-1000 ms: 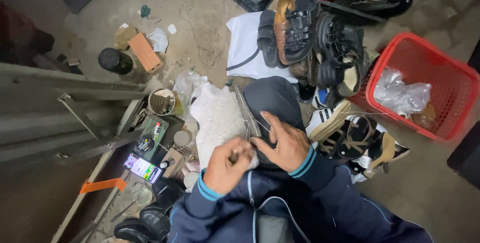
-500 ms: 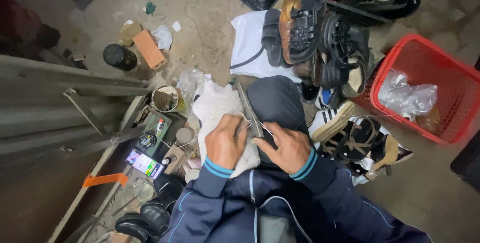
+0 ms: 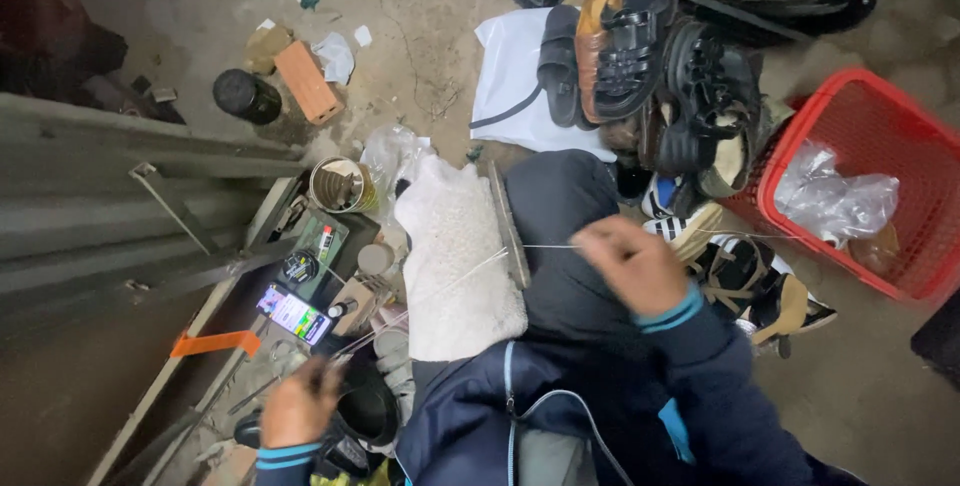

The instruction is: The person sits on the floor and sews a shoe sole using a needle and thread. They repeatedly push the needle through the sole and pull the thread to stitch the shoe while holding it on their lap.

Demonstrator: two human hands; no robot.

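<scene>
Pinching taut thread (image 3: 470, 271), right hand (image 3: 632, 264) drawn right, left hand (image 3: 298, 404) near-left, both blurred. Thread crosses white fleecy lining (image 3: 455, 266) of shoe on lap. Red basket (image 3: 868, 111) hems right; sandal pile (image 3: 640, 66) far. Dusty concrete floor (image 3: 420, 26) open far-left.

My left hand (image 3: 300, 404) low at near left, arm drawn back and out, fingers curled shut. My right hand (image 3: 632, 264) raised mid-frame, motion-blurred, fingers pinched together. Hands well apart; dark sleeves, blue-striped cuffs at both wrists.
</scene>
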